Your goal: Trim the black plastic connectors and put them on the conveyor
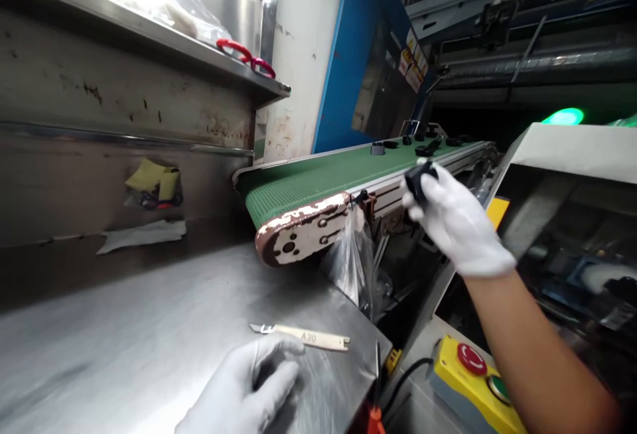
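My right hand (452,221), in a white glove, grips a small black plastic part (421,180) between thumb and fingers, raised beside the conveyor's near side. My left hand (259,381), gloved too, is low over the steel table (124,314), its fingers loosely bent and a gap between thumb and forefinger. Just beyond its fingertips lies a craft knife (311,338) with a pale handle marked A30, its blade pointing left. More black plastic parts (425,150) are spread along the green conveyor belt (308,178).
A clear plastic bag (353,261) hangs from the conveyor's end. Red-handled scissors (243,54) lie on the shelf (149,32) at upper left. A yellow control box (472,381) with a red stop button sits at lower right, below my right forearm. A blue machine panel (343,56) stands behind.
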Demonstrator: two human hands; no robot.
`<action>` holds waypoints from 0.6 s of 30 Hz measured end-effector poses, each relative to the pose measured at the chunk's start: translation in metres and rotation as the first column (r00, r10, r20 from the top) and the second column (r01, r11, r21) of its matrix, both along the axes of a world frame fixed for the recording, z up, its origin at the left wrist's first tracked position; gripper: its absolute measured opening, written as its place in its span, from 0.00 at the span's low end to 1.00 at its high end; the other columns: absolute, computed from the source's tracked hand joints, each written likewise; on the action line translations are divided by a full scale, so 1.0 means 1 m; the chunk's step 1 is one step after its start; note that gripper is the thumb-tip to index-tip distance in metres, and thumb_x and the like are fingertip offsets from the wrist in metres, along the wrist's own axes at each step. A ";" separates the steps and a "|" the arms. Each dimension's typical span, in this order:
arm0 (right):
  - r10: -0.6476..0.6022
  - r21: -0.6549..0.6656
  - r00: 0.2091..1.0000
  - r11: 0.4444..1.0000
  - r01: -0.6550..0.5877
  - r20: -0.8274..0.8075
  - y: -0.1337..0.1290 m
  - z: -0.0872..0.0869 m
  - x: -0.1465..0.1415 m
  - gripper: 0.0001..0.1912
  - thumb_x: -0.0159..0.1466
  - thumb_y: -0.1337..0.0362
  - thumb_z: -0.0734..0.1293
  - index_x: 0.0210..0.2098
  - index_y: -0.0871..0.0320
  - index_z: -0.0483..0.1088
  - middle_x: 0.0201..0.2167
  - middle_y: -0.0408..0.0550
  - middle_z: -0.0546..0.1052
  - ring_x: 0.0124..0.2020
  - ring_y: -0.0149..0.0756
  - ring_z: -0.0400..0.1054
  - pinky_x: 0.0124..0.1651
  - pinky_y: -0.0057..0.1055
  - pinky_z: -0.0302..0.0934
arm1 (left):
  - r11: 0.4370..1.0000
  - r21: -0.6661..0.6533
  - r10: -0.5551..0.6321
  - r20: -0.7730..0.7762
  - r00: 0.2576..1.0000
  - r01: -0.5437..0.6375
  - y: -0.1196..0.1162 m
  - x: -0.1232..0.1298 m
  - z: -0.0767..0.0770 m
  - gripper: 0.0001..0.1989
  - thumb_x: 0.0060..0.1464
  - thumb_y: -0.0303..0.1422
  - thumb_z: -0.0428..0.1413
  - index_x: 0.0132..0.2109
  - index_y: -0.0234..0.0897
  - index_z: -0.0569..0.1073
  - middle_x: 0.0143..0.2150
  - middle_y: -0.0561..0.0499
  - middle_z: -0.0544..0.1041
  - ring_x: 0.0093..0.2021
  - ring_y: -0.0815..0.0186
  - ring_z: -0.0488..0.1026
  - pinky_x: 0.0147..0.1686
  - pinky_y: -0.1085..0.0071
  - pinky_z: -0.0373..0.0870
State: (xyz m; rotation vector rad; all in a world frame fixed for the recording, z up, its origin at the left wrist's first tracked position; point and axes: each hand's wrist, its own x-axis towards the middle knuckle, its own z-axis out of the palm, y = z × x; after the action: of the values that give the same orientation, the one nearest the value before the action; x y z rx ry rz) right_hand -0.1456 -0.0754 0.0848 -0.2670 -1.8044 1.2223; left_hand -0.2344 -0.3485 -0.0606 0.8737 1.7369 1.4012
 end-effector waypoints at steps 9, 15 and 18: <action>0.534 -0.817 0.821 0.554 -0.160 0.201 -0.159 -0.159 0.079 0.52 0.48 0.49 0.78 0.61 0.64 0.52 0.32 0.49 0.77 0.18 0.26 0.68 0.19 0.19 0.61 | 0.974 0.094 -0.210 0.063 0.976 0.204 0.000 0.050 0.016 0.08 0.53 0.35 0.60 0.41 0.43 0.73 0.38 0.53 0.75 0.43 0.59 0.72 0.44 0.65 0.70; 0.479 -0.885 0.866 0.454 -0.103 0.146 -0.163 -0.142 0.097 0.57 0.45 0.50 0.80 0.63 0.65 0.50 0.37 0.51 0.78 0.19 0.30 0.74 0.24 0.21 0.69 | 0.934 0.119 -0.358 0.363 0.860 0.338 -0.001 0.051 0.019 0.12 0.48 0.26 0.65 0.39 0.37 0.71 0.35 0.55 0.73 0.40 0.61 0.72 0.43 0.65 0.68; 0.502 -0.884 0.856 0.448 -0.133 0.126 -0.164 -0.144 0.106 0.53 0.48 0.51 0.79 0.63 0.64 0.52 0.40 0.54 0.78 0.21 0.30 0.75 0.24 0.20 0.69 | 0.942 0.071 -0.332 0.341 0.880 0.328 -0.004 0.052 0.016 0.14 0.43 0.26 0.67 0.36 0.35 0.72 0.34 0.54 0.74 0.39 0.61 0.71 0.39 0.66 0.68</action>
State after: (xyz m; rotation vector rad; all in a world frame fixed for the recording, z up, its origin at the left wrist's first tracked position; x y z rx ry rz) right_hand -0.0393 -0.2392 -0.0595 -0.7909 -1.3990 2.4815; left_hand -0.1827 -0.3527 -0.0448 0.8236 1.2460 1.2479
